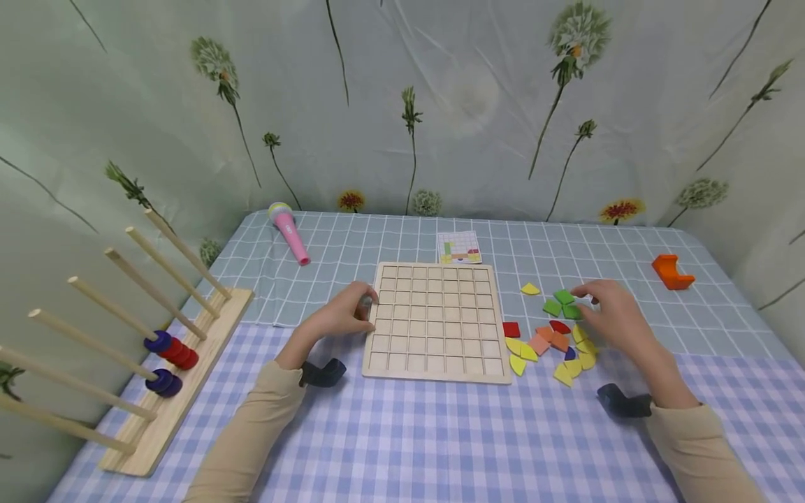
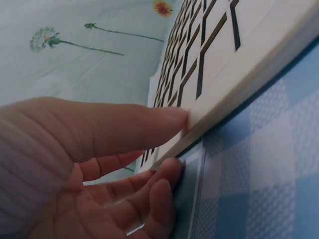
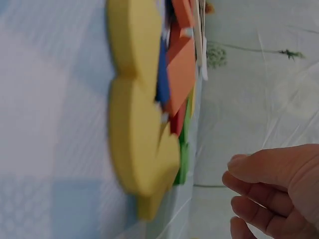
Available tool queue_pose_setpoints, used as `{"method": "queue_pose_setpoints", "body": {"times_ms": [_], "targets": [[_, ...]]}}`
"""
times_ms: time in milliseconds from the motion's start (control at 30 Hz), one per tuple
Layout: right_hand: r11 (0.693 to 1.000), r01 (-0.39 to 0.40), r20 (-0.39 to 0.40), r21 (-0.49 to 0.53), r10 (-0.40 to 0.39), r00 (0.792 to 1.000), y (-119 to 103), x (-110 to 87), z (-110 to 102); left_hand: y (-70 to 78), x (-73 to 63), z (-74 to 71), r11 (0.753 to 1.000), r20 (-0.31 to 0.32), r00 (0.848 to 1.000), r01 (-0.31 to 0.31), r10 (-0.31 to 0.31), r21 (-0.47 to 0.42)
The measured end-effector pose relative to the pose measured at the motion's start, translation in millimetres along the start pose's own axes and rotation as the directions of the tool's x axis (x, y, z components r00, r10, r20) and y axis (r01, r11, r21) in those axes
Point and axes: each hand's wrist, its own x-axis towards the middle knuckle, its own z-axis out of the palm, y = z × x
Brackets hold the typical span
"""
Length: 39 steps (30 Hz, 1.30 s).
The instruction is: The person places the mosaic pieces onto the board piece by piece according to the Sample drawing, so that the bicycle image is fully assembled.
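My left hand point(image 1: 344, 309) holds the left edge of a square wooden grid board point(image 1: 434, 323). In the left wrist view the thumb point(image 2: 164, 122) presses on the board's rim, with curled fingers beside and below the edge. My right hand point(image 1: 613, 313) hovers at the far right of a loose cluster of flat pieces, nearest the green squares point(image 1: 564, 297). Its thumb and index fingertips are close together in the right wrist view, with nothing visible between them. Yellow pieces point(image 3: 134, 124), orange squares point(image 1: 558, 340), a red oval point(image 1: 560, 327) and a blue piece point(image 1: 569, 353) lie nearby.
A patterned card point(image 1: 459, 247) lies behind the board. A pink toy microphone point(image 1: 291, 234) is at the back left. To the left stands a wooden peg rack point(image 1: 207, 342) with red and blue rings. An orange curved block point(image 1: 672, 272) sits at the far right.
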Motion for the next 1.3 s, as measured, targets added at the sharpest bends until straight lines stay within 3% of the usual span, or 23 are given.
{"method": "queue_pose_setpoints", "body": {"times_ms": [233,433,633,1000,1300], "targets": [[1.0,0.028,0.068,0.005,-0.029,0.997,15,-2.1,7,-12.9,-6.7,1.3,0.994,0.05,0.996,-0.068,0.072,-0.085],[1.0,0.022,0.124,0.012,-0.023,0.992,22,-2.7,13,-12.4,-6.4,1.9,0.99,0.085,0.99,-0.106,0.114,-0.093],[0.999,0.014,0.139,0.029,-0.018,0.99,28,-3.1,18,-10.3,-6.4,5.0,0.995,0.076,0.993,-0.086,0.09,-0.055],[0.999,0.041,0.137,0.034,-0.046,0.989,36,-0.5,14,-0.6,-6.2,5.5,0.999,0.033,0.999,0.005,-0.004,-0.032],[0.997,0.064,0.092,0.033,-0.067,0.993,37,2.4,4,1.5,-1.9,5.1,1.0,0.001,1.0,-0.011,0.011,-0.012]]}}
